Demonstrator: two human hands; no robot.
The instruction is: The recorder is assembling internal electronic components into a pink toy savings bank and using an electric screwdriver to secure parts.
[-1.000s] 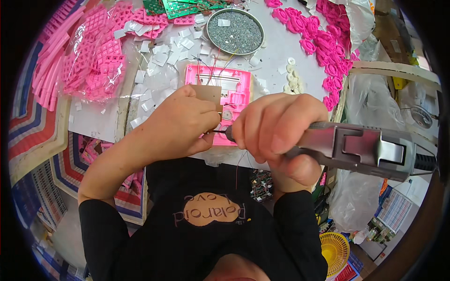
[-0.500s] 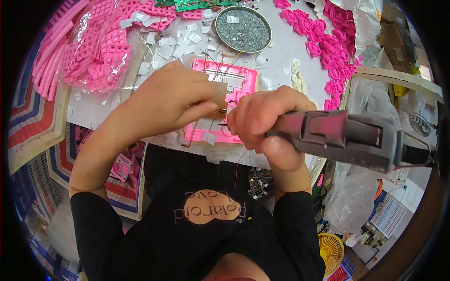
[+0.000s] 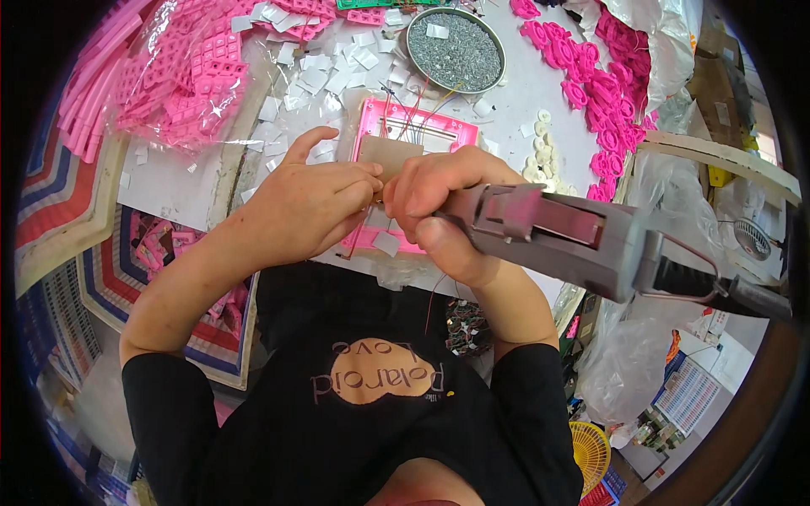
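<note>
Right hand (image 3: 447,211): grip closed around grey power tool (image 3: 561,236), frame centre.
Left hand (image 3: 308,211): fingers curled, apparently pinching something at pink frame (image 3: 439,131); contents hidden.

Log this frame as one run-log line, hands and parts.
left hand: steadies brown card on pink frame | right hand: grips grey power tool, tip hidden | round screw tray: behind

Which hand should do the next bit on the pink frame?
Probably the right hand. It already grips the grey power tool, with its front end close over the pink frame. The left hand holds no tool and rests beside it, steadying the small parts.
</note>
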